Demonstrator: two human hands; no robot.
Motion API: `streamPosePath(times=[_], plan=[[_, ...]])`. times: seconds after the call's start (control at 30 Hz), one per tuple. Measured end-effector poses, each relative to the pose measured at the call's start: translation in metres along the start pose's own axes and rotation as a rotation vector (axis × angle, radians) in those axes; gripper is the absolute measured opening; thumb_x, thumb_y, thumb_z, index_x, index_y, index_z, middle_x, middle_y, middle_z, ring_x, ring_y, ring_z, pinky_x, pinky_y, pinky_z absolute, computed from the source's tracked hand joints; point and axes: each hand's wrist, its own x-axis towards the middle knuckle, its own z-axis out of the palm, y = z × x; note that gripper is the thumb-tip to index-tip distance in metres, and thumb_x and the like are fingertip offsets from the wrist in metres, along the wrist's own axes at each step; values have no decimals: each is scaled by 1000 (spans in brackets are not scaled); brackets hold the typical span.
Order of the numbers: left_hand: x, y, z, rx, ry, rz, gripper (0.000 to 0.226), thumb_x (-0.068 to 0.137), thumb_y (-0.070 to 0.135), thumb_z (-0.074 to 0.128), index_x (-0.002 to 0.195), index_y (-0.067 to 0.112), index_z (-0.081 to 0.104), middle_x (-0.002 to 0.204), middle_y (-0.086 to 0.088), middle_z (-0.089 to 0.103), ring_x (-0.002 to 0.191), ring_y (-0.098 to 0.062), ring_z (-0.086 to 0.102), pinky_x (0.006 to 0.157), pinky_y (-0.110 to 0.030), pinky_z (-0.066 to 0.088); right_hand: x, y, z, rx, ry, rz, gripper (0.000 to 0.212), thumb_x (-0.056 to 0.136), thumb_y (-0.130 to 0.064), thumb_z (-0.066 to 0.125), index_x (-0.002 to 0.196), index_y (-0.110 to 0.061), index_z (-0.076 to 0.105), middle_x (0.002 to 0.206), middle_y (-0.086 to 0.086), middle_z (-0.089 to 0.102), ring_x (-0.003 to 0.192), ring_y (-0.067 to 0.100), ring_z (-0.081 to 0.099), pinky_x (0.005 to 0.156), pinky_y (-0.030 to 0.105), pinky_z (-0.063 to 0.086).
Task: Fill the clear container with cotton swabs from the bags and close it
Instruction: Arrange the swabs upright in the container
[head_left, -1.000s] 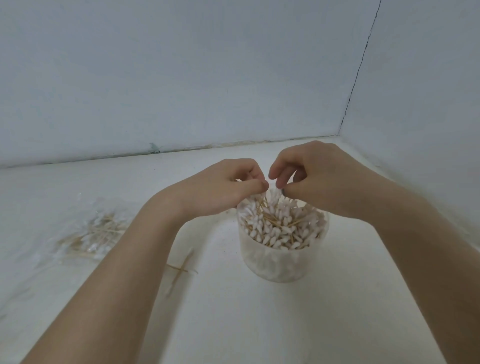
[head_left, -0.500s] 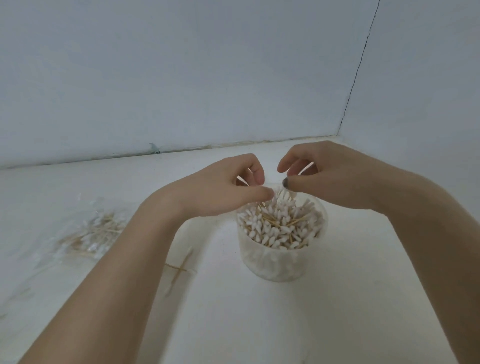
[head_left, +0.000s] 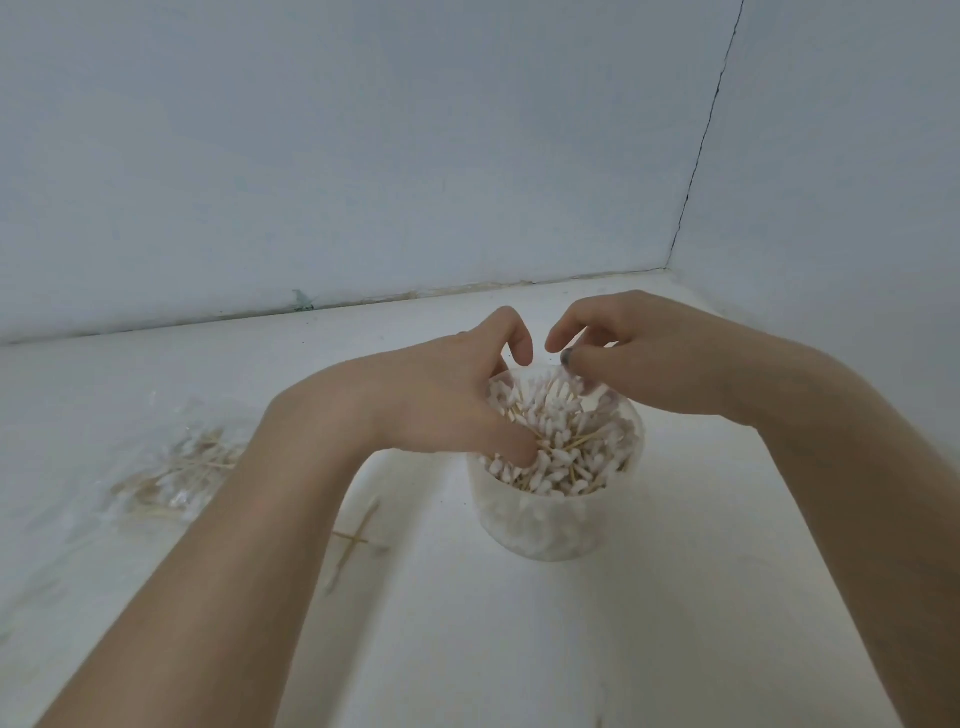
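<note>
The white surface (head_left: 467, 649) runs to the corner of two pale walls, and the clear container (head_left: 550, 525) stands upright on it, near the middle and a little to the right. It is filled to the rim with cotton swabs (head_left: 566, 441), most of them standing with the white tips up, some wooden sticks lying crosswise. At the far left lies a clear bag (head_left: 171, 467) with more swabs inside, well apart from the container, and a few loose swabs (head_left: 358, 538) lie crossed between the two. No lid is visible. I judge the step now is to settle the swabs, so that nothing stands above the rim when the lid comes; to do this well one should press lightly and evenly, and turn the crossed sticks upright, not force them. The left hand (head_left: 447, 395) comes from the lower left, its thumb pressed into the swabs at the near rim, fingers curled above, gripping nothing I can see. The right hand (head_left: 639, 358) hangs over the far rim, fingers curled, thumb tip on the swab tips; whether it pinches a swab I cannot tell.
</note>
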Motion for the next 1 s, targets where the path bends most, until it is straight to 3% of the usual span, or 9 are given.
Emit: streamPosePath(times=[0.23,0.43,0.6,0.83,1.0], plan=[[-4,3,-1,61,7,-30,75,62,53,87,119,48,37,117,20,57,110,-10,63,93,-46,55,1,1,0,0,-3,9,17,97,-26,54,109,-33,65,89,-9,74,91,15,70,77,31,53],[1,5,2,90,23,-8,63,73,44,81,120,42,39,116,14,59,104,-15,64,90,-49,57,2,2,0,-10,-1,5,17,97,-26,54,108,-33,65,89,-9,74,91,13,70,76,30,52],[-1,-3,-4,3,66,5,61,67,50,88,114,49,49,114,23,63,103,-3,68,91,-43,58,2,3,0,-5,3,10,17,97,-27,54,107,-34,65,88,-9,74,90,14,70,78,33,54],[1,-8,-8,-68,111,80,28,80,53,80,104,45,67,110,20,71,95,3,71,93,-39,58,1,2,-2,-5,11,10,17,97,-26,54,107,-33,65,88,-9,74,90,13,69,73,29,51],[10,-19,-2,-171,141,119,20,87,46,77,101,35,68,108,10,73,95,-9,74,95,-48,57,1,2,-1,-4,9,10,17,97,-27,54,107,-34,65,89,-10,73,92,15,69,79,33,55]])
